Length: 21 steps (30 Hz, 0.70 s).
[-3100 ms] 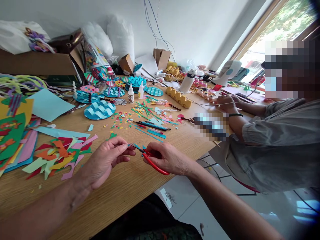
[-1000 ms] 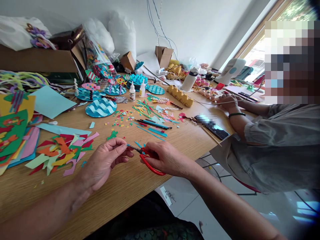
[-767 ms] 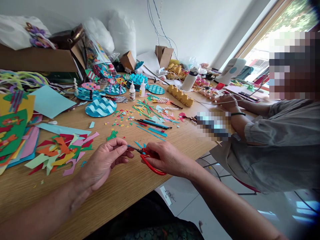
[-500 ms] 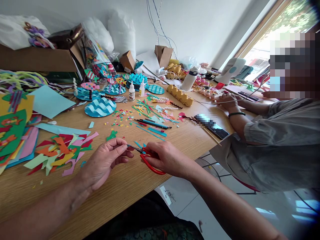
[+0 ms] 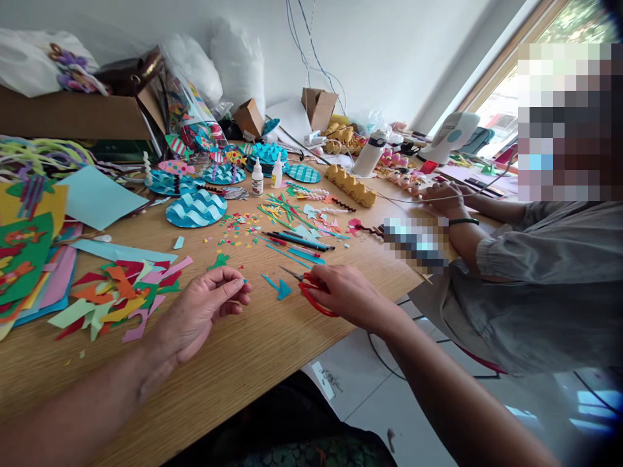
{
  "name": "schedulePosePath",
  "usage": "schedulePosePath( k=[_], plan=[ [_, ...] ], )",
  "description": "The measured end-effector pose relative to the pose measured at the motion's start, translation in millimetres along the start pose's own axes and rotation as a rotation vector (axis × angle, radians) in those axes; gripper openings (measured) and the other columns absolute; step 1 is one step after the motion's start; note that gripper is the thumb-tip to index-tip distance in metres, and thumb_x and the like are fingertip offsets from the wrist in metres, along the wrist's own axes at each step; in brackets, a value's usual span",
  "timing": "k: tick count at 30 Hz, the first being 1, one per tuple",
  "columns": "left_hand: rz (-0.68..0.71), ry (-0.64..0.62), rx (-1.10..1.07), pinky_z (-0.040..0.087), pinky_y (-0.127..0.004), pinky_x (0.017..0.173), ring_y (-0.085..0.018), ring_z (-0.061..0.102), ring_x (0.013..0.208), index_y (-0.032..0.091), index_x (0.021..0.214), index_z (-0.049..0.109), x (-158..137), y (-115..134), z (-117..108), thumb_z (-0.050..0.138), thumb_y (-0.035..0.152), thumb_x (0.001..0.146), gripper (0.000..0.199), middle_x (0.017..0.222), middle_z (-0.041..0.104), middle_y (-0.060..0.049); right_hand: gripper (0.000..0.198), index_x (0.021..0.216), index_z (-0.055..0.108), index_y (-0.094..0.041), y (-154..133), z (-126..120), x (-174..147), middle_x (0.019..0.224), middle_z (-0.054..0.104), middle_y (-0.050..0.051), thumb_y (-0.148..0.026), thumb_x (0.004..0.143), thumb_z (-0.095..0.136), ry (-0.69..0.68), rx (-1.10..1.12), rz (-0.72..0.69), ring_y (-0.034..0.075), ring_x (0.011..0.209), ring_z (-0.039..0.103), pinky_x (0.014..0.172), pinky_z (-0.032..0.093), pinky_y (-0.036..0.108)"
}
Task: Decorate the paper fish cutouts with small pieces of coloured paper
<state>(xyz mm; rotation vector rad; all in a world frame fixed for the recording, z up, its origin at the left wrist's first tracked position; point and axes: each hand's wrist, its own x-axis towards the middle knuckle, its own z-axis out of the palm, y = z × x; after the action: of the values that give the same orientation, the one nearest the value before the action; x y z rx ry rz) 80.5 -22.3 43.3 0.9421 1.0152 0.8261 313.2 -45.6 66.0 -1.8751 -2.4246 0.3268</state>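
My right hand is closed round the handles of red-handled scissors. Their pointed blades reach left over the table, a little apart from my left hand. The thumb and forefinger of that left hand pinch a tiny blue paper piece, mostly hidden by the fingertips. Between the two hands, a blue paper scrap lies on the wooden table. Beyond my left fingers sits a small green paper cutout.
Coloured paper scraps are heaped at left. Pens, glue bottles and a blue wavy disc lie farther back. A yellow egg-carton strip lies near a white bottle. At right, a co-worker's hands rest over the table.
My right hand has drawn the scissors to the right and slightly up, away from my left fingers. The left hand has stayed nearly in place, still pinching.
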Motion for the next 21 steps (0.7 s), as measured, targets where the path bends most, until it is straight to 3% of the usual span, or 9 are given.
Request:
schedulePosePath(
  k=[5, 8, 10, 13, 17, 21],
  plan=[
    [0.022, -0.003, 0.119, 0.044, -0.017, 0.052, -0.009, 0.054, 0.059, 0.016, 0.072, 0.057, 5.4, 1.1, -4.4, 0.070, 0.030, 0.064, 0.021, 0.065, 0.059, 0.001, 0.031, 0.075, 0.060, -0.016, 29.3, 0.5, -0.7, 0.070, 0.062, 0.009, -0.038, 0.083, 0.041, -0.092, -0.196, 0.129, 0.013, 0.057, 0.049, 0.050, 0.021, 0.025],
    [0.052, -0.053, 0.242, 0.043, -0.018, 0.050, -0.009, 0.053, 0.056, 0.016, 0.070, 0.056, 9.5, 2.1, -5.4, 0.066, 0.034, 0.066, 0.021, 0.062, 0.057, 0.002, 0.026, 0.074, 0.063, -0.015, 29.1, -4.2, -2.3, 0.072, 0.063, 0.009, -0.034, 0.080, 0.045, -0.130, -0.212, 0.150, 0.013, 0.060, 0.052, 0.051, 0.024, 0.024],
    [0.077, -0.088, 0.337, 0.043, -0.019, 0.050, -0.010, 0.053, 0.056, 0.016, 0.068, 0.055, 13.2, 3.2, -5.6, 0.063, 0.035, 0.067, 0.021, 0.061, 0.057, 0.002, 0.020, 0.076, 0.063, -0.016, 18.9, -9.4, -1.8, 0.075, 0.063, 0.007, -0.028, 0.080, 0.047, -0.054, -0.143, 0.103, 0.012, 0.064, 0.053, 0.054, 0.027, 0.023],
    [0.117, -0.147, 0.475, 0.042, -0.021, 0.049, -0.010, 0.052, 0.053, 0.016, 0.067, 0.053, 19.5, 6.0, -5.8, 0.061, 0.036, 0.068, 0.021, 0.058, 0.056, 0.002, 0.018, 0.077, 0.062, -0.017, -6.8, -13.7, 4.9, 0.075, 0.063, 0.003, -0.022, 0.082, 0.045, 0.105, 0.127, -0.117, 0.009, 0.067, 0.052, 0.060, 0.032, 0.021],
    [0.153, -0.209, 0.607, 0.043, -0.024, 0.051, -0.011, 0.051, 0.052, 0.017, 0.072, 0.054, 24.2, 10.7, -6.0, 0.057, 0.040, 0.070, 0.024, 0.057, 0.056, 0.002, 0.011, 0.078, 0.062, -0.016, -39.8, -7.5, 24.2, 0.071, 0.062, 0.000, -0.019, 0.078, 0.051, 0.107, 0.420, -0.239, 0.006, 0.062, 0.050, 0.058, 0.032, 0.019],
    [0.155, -0.210, 0.660, 0.043, -0.025, 0.053, -0.012, 0.051, 0.054, 0.016, 0.075, 0.055, 24.9, 13.3, -6.7, 0.054, 0.042, 0.073, 0.026, 0.058, 0.056, 0.002, 0.010, 0.076, 0.061, -0.015, -52.5, -0.1, 39.9, 0.066, 0.060, -0.001, -0.016, 0.075, 0.051, 0.066, 0.489, -0.231, 0.005, 0.057, 0.047, 0.053, 0.030, 0.018]
  ],
)
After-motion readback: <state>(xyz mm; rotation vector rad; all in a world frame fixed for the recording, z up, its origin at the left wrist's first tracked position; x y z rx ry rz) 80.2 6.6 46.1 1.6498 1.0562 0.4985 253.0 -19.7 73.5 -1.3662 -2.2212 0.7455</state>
